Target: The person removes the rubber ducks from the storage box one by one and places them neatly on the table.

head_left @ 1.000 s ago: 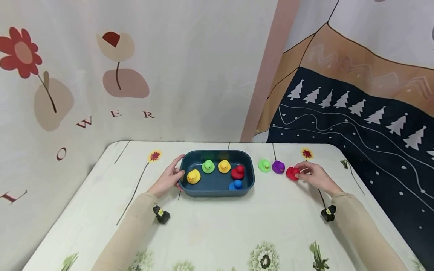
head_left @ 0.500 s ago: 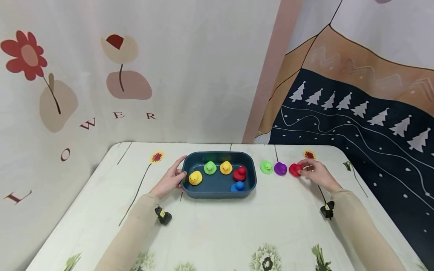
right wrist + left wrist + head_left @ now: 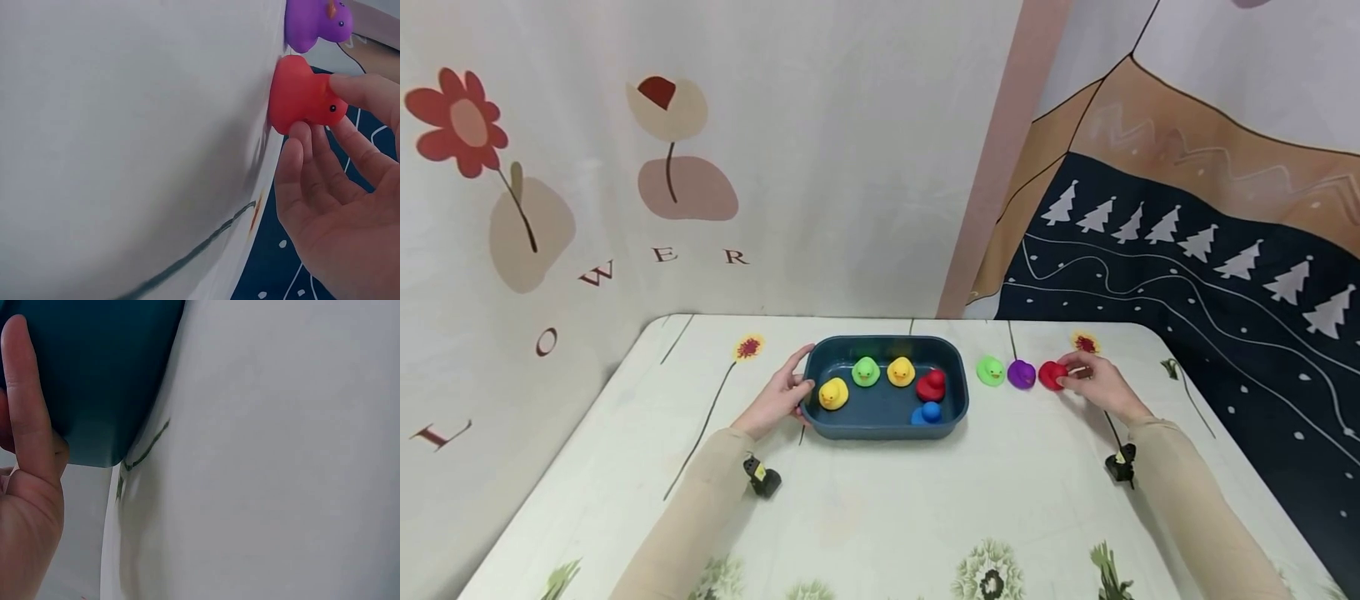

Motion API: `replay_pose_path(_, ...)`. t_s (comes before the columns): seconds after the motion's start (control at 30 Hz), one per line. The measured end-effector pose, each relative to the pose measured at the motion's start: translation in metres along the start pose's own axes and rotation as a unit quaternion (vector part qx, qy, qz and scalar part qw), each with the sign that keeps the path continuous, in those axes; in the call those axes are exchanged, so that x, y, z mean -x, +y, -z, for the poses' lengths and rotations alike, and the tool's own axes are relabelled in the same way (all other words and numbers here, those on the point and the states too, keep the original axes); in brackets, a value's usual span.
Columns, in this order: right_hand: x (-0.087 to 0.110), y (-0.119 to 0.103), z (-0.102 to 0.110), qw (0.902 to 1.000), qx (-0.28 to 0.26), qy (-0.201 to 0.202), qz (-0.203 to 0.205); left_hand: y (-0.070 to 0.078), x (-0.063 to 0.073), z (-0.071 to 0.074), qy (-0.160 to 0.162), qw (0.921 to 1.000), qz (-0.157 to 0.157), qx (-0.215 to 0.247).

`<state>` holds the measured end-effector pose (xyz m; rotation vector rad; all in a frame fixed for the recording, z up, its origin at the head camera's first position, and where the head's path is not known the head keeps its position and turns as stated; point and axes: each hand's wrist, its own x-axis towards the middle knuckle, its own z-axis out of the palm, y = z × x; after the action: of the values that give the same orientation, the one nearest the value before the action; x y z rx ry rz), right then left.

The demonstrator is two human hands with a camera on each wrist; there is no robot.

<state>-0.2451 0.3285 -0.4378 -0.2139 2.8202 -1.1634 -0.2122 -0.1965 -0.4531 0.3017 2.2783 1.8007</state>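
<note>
At the right end of a short row on the table, my right hand [image 3: 1099, 385] pinches a red rubber duck [image 3: 1052, 375] by its head between thumb and fingers. The right wrist view shows this red duck [image 3: 294, 94] beside the purple duck [image 3: 311, 24], its base against the tabletop. Left of it in the row stand the purple duck [image 3: 1021, 375] and a green duck [image 3: 990, 371]. My left hand [image 3: 777, 398] grips the left end of a dark blue tray [image 3: 880, 432]. In the left wrist view one finger [image 3: 28, 406] lies along the tray's outer wall [image 3: 100, 381].
Inside the tray sit two yellow ducks, one at left [image 3: 833, 393] and one at the back [image 3: 901, 372]. A green duck [image 3: 866, 372], a red duck [image 3: 931, 385] and a blue duck [image 3: 928, 412] share it. Printed curtains [image 3: 850, 167] hang behind the table.
My right hand has moved the pinched red duck slightly away from me, more into line with the purple duck. The left hand stays at the tray. The head view has shifted a little.
</note>
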Motion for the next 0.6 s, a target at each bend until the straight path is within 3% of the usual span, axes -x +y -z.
replay_pose_path(0.6, 0.0065, -0.0084, 0.0005, 0.9999, -0.004, 0.010, 0.005, 0.0001, 0.0014, -0.0002, 0.003, 1.0000, -0.002, -0.004)
